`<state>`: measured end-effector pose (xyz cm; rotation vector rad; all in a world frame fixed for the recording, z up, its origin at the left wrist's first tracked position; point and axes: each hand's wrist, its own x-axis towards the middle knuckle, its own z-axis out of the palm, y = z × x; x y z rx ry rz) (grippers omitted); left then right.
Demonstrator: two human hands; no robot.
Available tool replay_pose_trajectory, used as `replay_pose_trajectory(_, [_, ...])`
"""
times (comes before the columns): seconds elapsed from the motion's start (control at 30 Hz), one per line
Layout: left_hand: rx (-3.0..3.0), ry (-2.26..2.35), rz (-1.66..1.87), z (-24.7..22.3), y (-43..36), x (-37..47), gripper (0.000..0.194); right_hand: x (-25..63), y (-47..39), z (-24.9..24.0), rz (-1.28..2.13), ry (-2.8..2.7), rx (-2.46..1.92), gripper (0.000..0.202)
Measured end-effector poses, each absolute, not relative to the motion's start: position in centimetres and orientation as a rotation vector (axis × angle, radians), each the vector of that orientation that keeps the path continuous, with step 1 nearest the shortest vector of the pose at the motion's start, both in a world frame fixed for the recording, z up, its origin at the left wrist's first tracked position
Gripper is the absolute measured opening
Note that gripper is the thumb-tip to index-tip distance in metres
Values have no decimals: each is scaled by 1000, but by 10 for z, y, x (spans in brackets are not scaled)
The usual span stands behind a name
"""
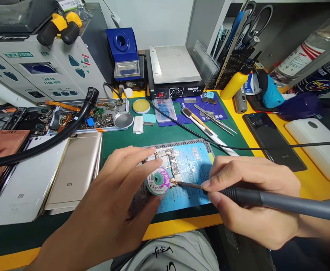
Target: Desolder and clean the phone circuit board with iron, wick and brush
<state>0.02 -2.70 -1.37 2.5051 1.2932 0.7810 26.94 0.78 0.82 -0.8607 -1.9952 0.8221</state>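
My left hand (119, 195) is closed on a round spool of desoldering braid (158, 181), its label reading CP-2015. Some copper braid reaches from the spool to a phone circuit board (174, 165). Gripped like a pen in my right hand (246, 192) is a dark soldering iron (266, 203). Its tip meets the braid at the lower right end of the board. Under the board lies a light blue work plate (196, 175) with a grey perforated edge. The left part of the board is hidden behind my left fingers.
Phones (71, 175) lie at the left, crossed by a black hose (77, 130). At the back stand a rework station (43, 69), a blue iron stand (122, 43) and a heating plate (173, 64). A black cable (187, 130) crosses beyond my hands, near a brush (207, 130) and tweezers (218, 120).
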Motion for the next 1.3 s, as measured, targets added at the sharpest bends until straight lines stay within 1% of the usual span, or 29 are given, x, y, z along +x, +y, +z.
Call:
replay_pose_trajectory(0.43, [2478,1296,793,-13,-26,1,40,272,7,9,815,-2033,-842,23])
replay_pose_trajectory(0.63, [2469,1295,800,-13,-25,1,47,271,9,9,820,-2043,-857,23])
replay_pose_trajectory(0.83, [2493,1259,839,-14,-27,2,48,273,5,2,850,-1961,-880,22])
replay_pose_trajectory(1.07, [2538,1232,968,-18,-26,3,40,274,0,-3,884,-1896,-931,21])
replay_pose_trajectory(1.3, [2512,1234,1005,-18,-29,4,38,276,1,-3,909,-1893,-942,22])
